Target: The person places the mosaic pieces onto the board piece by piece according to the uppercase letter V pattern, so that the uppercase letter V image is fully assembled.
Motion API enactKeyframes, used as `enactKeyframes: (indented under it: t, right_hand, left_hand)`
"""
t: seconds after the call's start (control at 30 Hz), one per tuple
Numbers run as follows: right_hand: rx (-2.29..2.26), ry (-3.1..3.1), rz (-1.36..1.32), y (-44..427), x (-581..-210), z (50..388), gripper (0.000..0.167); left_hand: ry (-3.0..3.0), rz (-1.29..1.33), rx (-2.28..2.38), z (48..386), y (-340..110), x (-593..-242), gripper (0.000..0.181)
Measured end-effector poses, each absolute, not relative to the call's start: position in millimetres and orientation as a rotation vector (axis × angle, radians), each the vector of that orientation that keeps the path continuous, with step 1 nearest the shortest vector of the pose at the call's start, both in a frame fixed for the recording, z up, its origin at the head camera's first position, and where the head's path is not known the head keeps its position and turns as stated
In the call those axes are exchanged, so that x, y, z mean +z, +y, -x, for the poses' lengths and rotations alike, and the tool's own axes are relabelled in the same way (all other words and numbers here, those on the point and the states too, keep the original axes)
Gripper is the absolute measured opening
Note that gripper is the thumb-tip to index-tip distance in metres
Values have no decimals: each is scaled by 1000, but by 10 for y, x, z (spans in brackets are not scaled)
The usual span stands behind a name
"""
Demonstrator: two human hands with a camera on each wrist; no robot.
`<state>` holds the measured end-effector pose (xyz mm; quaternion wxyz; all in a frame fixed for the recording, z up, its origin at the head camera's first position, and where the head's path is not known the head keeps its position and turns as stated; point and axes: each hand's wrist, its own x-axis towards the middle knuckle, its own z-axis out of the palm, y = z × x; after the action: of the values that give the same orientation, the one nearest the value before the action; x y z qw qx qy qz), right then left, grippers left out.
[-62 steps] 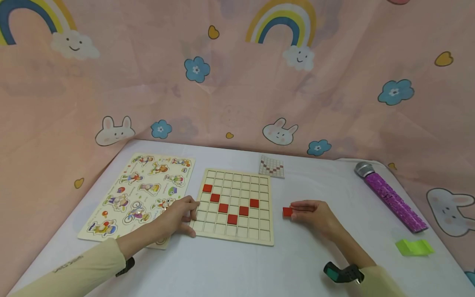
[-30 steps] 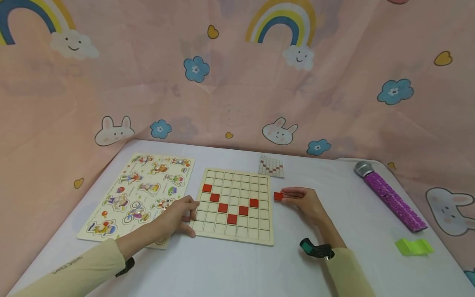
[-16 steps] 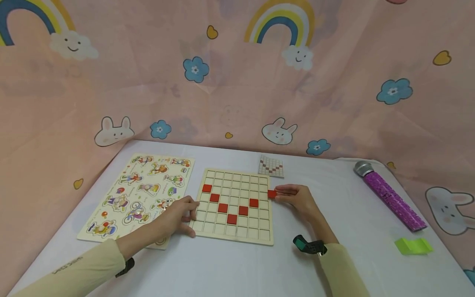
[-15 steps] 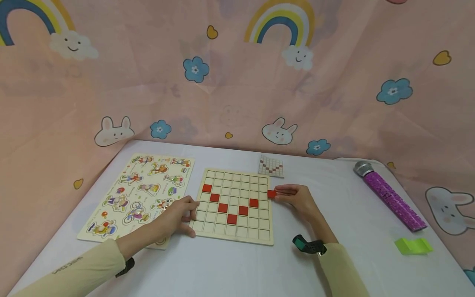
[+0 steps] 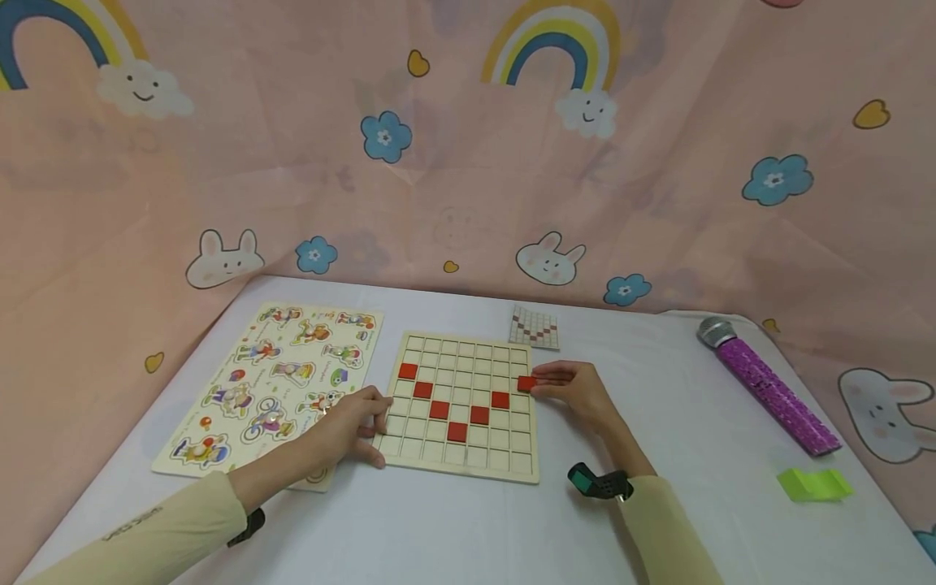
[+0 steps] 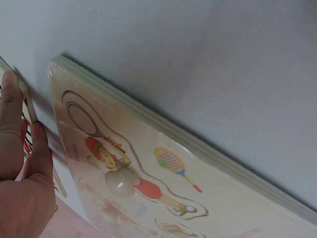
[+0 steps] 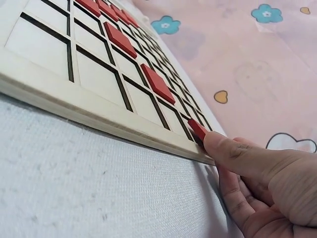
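Note:
A pale wooden grid board (image 5: 462, 477) lies mid-table, with several red square tiles in its cells forming a V. At its left side, my left hand (image 5: 338, 431) holds the edge, thumb near the front corner; in the left wrist view the thumb and a finger (image 6: 39, 156) meet that edge. My right hand (image 5: 582, 393) pinches a red tile (image 5: 526, 383) over a cell in the rightmost column. In the right wrist view this tile (image 7: 197, 129) sits tilted at the cell, its outer end hidden by the thumb (image 7: 233, 151).
A picture puzzle board (image 5: 252, 382) lies to the left, partly under my left forearm. Behind the grid board is a small pattern card (image 5: 535, 328) with a similar tile layout. On the right are a purple glitter microphone (image 5: 778, 394) and a bright green block (image 5: 815, 485).
My right hand has carried the red tile leftward and away from me, from beside the board to over its rightmost column. The left hand has stayed at the board's edge.

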<state>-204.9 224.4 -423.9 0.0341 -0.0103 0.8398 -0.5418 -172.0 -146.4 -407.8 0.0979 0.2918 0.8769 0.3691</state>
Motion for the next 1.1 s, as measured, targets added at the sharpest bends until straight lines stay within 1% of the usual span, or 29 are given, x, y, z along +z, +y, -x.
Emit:
enactKeyframes:
  t: [0.43,0.7,1.1]
  right_hand:
    - [-1579,2598,119,2246,-4190,2029,35]
    - [-1608,2560,83,2283,-4167,2024,39]
    - [-1628,2509,75,2224,-4184,2049,35]
  left_hand:
    - [2596,-899,1082,1723,-1429,-4058,40]
    - [2593,-923,1060,1732,-1441,-4049,39]
    - [2601,-853,1006,1720,-1466,-4033,37]
